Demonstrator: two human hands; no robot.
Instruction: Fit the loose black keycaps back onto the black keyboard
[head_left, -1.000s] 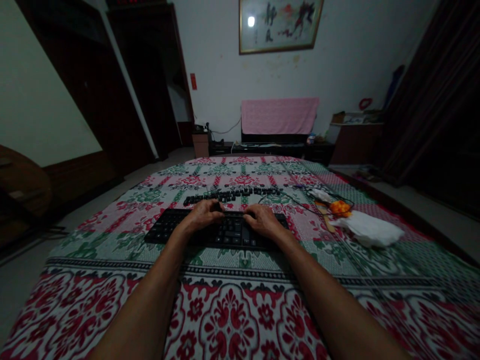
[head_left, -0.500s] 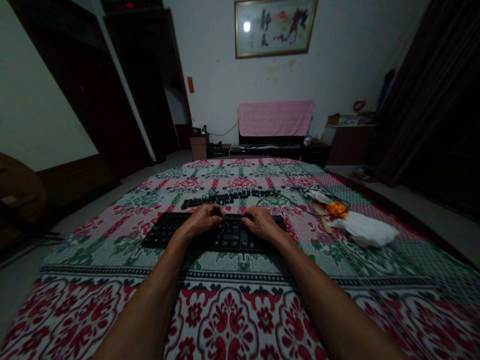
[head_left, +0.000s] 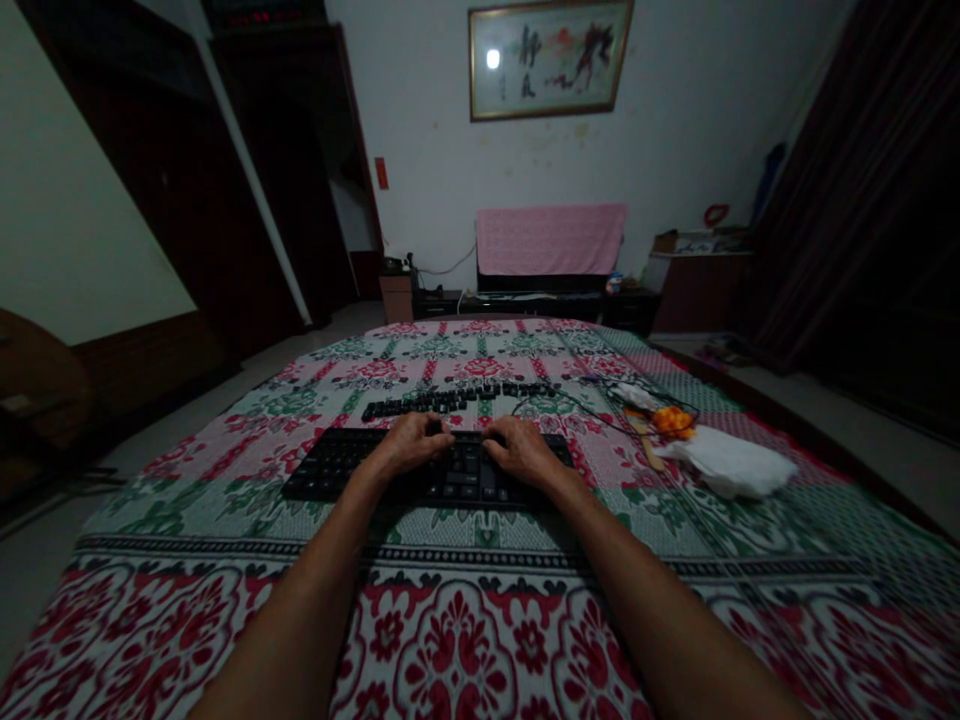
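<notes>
A black keyboard (head_left: pixel 315 462) lies flat on the patterned cloth in front of me, partly covered by my hands. My left hand (head_left: pixel 411 442) is over its middle, the fingers curled and the thumb close to them; whatever is between them is too dark and small to make out. Over the keyboard's right part, my right hand (head_left: pixel 519 448) bends its fingers down with the tips together at the keys, and the fingertips are partly hidden. Just behind the keyboard, a long uneven row of loose black keycaps (head_left: pixel 457 398) rests on the cloth.
Right of the keyboard are a dark cable (head_left: pixel 577 402), a flat wooden stick (head_left: pixel 651 452), an orange bundle (head_left: pixel 673 421) and a crumpled white bag (head_left: pixel 739 462). The flowered cloth (head_left: pixel 465 640) spreads beneath everything. A pink cloth (head_left: pixel 551 240) hangs by the far wall.
My left hand has shifted slightly right, its thumb and fingertips now nearer my right hand. The right hand has barely moved. The view has tilted a little.
</notes>
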